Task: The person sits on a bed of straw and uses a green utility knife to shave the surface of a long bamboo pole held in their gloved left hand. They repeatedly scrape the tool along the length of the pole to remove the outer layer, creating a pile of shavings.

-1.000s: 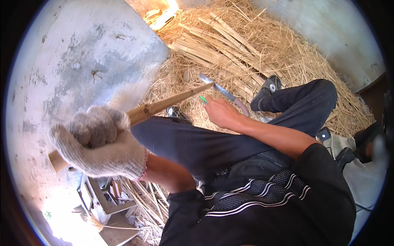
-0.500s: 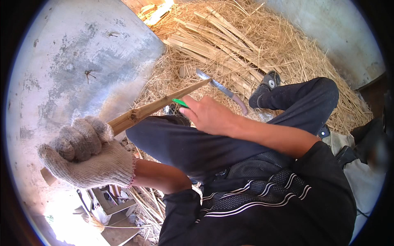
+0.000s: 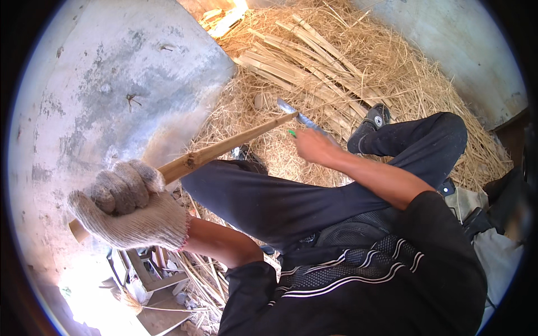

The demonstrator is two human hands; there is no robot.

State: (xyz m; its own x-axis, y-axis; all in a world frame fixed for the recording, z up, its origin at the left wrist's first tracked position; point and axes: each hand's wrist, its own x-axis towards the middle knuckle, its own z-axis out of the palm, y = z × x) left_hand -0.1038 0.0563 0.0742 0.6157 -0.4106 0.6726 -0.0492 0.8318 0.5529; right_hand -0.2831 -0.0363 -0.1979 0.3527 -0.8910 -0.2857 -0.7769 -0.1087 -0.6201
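Note:
My left hand (image 3: pixel 131 201), in a knitted off-white glove, is closed around the thick lower part of a long bamboo strip (image 3: pixel 224 147). The strip slants up and to the right, a darker node just past the glove, and narrows to its far tip. Bare and curled, my right hand (image 3: pixel 315 147) is below that tip, apart from the strip. A small green object (image 3: pixel 292 133) pokes out of its fingers; its kind is hard to make out. Behind the strip's tip, a large knife (image 3: pixel 307 120) lies on the straw, its handle hidden by my right hand and forearm.
Split bamboo strips (image 3: pixel 322 61) lie on a pile of straw-like shavings (image 3: pixel 414 84) beyond my crossed legs (image 3: pixel 241 196). A worn pale wall or panel (image 3: pixel 112 73) rises at the left. Lower left, a wooden frame (image 3: pixel 151 274) stands among thin sticks.
My right hand has moved away from the strip toward the knife, still with the green object. The strip's tip and my left hand have shifted slightly right in the picture.

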